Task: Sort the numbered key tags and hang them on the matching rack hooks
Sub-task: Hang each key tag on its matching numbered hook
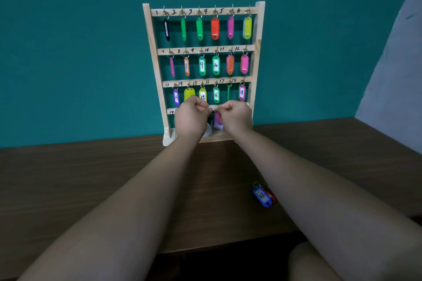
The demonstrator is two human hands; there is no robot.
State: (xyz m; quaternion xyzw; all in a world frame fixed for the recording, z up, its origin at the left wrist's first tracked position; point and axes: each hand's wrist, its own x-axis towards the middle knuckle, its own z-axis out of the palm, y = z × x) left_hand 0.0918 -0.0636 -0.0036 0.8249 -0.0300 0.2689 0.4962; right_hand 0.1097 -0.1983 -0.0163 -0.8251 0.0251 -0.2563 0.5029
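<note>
A wooden key rack (258, 61) stands at the back of the table against the teal wall. Its top three rows carry coloured tags on numbered hooks. Both my hands are raised at the bottom row. My right hand (237, 117) pinches the ring of a pink tag (218, 117) that hangs between the two hands. My left hand (191, 118) has curled fingers that touch the same spot; a black tag (211, 120) hangs just beside it. The hooks of the bottom row are mostly hidden behind my hands. A blue tag marked 23 (262, 196) lies on the table.
A red tag (271, 196) lies partly under the blue one, right of centre on the brown table (91, 178). My right forearm passes just above them. A pale wall section (397, 64) rises at the right.
</note>
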